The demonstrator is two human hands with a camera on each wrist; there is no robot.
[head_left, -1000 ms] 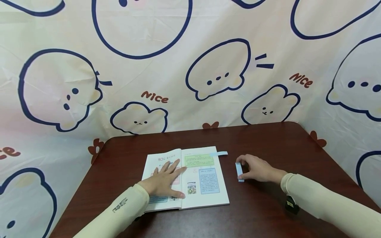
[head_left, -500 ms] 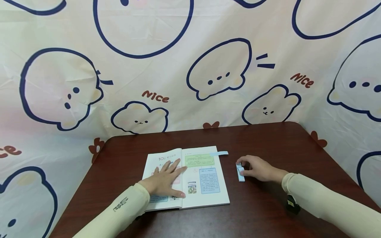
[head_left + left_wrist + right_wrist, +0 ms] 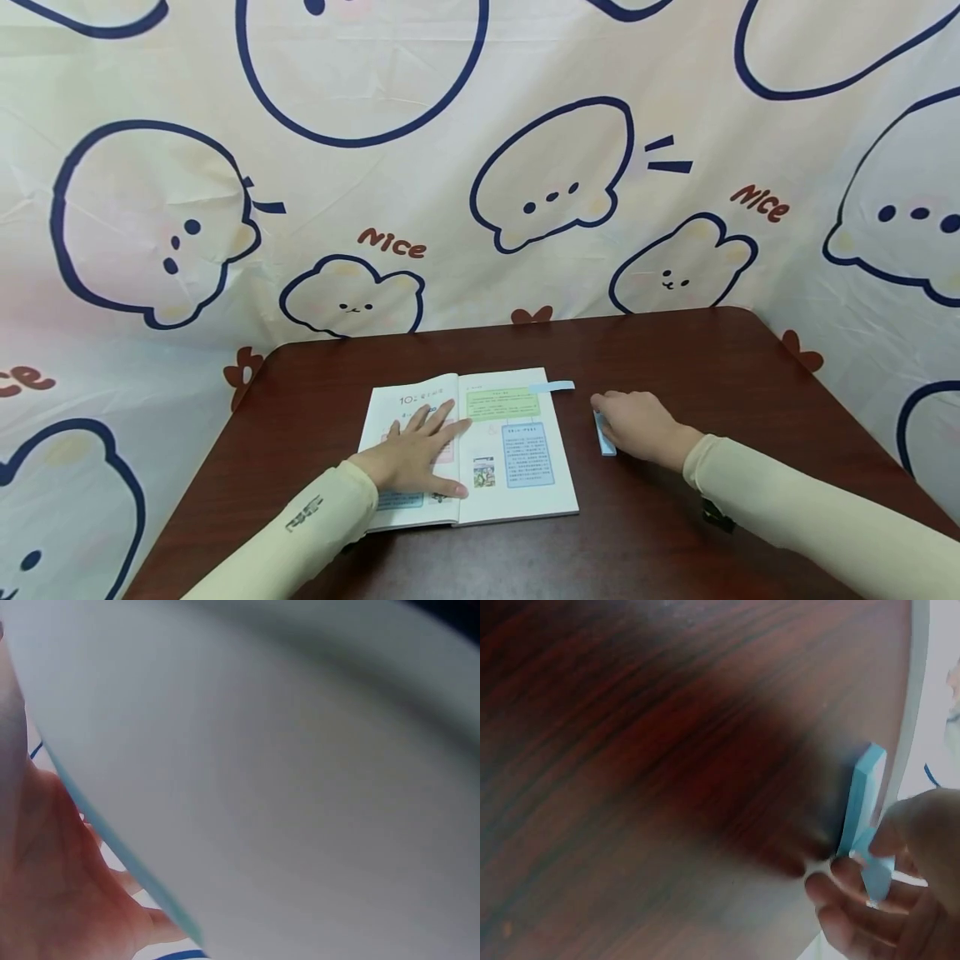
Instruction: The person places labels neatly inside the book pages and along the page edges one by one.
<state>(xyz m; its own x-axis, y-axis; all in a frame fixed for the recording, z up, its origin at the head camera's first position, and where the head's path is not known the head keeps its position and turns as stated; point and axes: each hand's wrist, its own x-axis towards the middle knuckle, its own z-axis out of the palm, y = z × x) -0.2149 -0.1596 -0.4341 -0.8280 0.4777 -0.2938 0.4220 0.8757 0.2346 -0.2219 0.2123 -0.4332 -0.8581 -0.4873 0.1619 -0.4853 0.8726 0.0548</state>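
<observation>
An open book (image 3: 517, 508) lies on the table, and my left hand (image 3: 408, 462) rests on its left page with fingers spread. A pale blue strip (image 3: 558, 386) sticks out past the top right edge of the right page. Right of the book is a light blue sticky-note pad (image 3: 604, 442), partly covered by my right hand (image 3: 641, 423). The right wrist view shows the pad (image 3: 861, 799) on the table, and my right hand (image 3: 922, 877) pinches its top sheet (image 3: 877, 879), which bends up from the near end. Page edges fill most of the left wrist view beside my left hand (image 3: 60, 877).
The dark red-brown table (image 3: 495, 350) extends around the book and pad. Behind it and at both sides hangs a pale cloth (image 3: 450, 183) printed with blue-outlined cartoon shapes.
My right hand has turned over the pad, its thumb moving from the near end towards the far end, where the fingers now close together. My left hand and the book have stayed put.
</observation>
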